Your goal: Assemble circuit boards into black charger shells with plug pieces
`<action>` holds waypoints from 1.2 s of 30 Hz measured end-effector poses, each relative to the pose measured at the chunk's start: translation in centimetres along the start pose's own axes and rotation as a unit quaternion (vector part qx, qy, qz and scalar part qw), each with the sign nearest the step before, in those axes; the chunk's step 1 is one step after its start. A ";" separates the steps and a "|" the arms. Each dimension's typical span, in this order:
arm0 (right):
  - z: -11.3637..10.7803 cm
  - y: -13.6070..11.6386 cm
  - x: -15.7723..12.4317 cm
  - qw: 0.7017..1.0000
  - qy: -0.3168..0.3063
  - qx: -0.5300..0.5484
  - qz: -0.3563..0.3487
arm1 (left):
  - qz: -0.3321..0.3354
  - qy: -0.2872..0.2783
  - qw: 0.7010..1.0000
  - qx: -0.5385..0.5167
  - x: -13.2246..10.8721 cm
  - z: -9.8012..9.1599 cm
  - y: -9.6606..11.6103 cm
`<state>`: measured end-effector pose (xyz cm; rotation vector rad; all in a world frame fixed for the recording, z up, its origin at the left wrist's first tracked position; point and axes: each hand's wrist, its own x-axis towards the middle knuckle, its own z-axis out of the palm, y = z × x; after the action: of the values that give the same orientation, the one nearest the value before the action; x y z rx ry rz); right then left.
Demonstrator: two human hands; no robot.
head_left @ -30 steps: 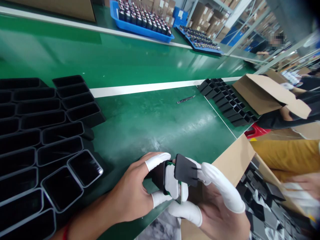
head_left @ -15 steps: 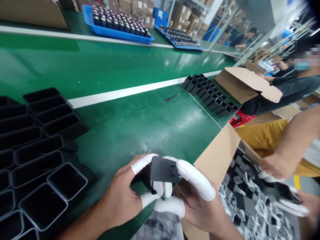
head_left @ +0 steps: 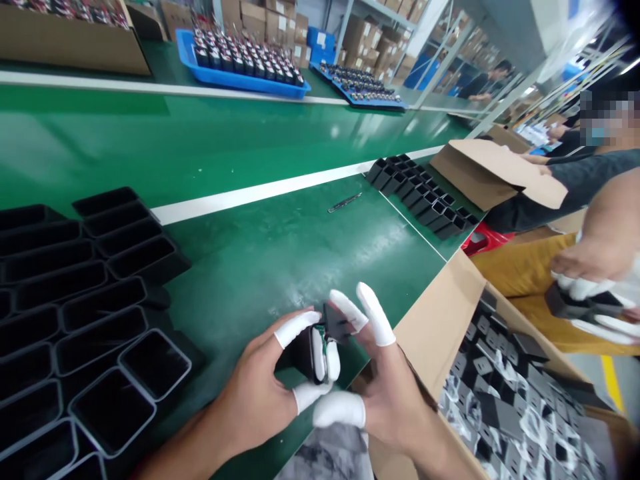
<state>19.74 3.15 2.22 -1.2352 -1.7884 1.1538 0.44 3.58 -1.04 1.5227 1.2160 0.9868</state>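
Both my hands wear white finger cots and meet over the near edge of the green table [head_left: 280,260]. My left hand [head_left: 260,393] is closed around a small black housing [head_left: 305,350]. My right hand [head_left: 385,393] pinches a flat black cover piece [head_left: 336,322] against the top of that housing, with two fingers raised above it. Rows of empty black rectangular shells [head_left: 85,293] lie side by side to my left.
An open cardboard box [head_left: 440,320] full of black parts sits at my right. A second group of black shells [head_left: 420,193] and a metal tool [head_left: 344,202] lie farther off. Another person's hand [head_left: 585,260] holds black parts at right. Blue trays [head_left: 240,63] stand at the back.
The black cover piece has gone from held flat and apart in my right hand to tilted down onto the housing. The other person's hand rose from the box holding parts.
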 end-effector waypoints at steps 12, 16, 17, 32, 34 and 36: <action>4.4 0.0 1.2 0.981 0.070 0.161 0.082 | -0.053 0.000 0.997 0.059 0.4 0.2 -0.4; 4.1 0.3 1.2 0.985 0.045 0.148 0.083 | -0.042 0.010 0.994 0.096 0.5 0.1 -0.1; 3.9 0.4 1.2 0.984 0.035 0.148 0.090 | -0.041 0.012 0.994 0.102 0.6 0.1 0.0; 2.8 1.5 0.1 0.947 0.070 0.268 0.161 | -0.034 -0.003 0.996 0.086 0.3 0.2 0.4; 2.8 1.2 -0.1 0.950 0.051 0.271 0.145 | -0.021 0.000 0.996 0.082 0.3 0.2 0.4; 3.1 0.8 0.1 0.955 0.046 0.259 0.136 | -0.007 0.003 0.997 0.081 0.3 0.2 0.3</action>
<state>17.26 2.43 0.23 -1.2049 -1.1563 1.5673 0.74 3.83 -0.80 1.6341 1.3368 0.9019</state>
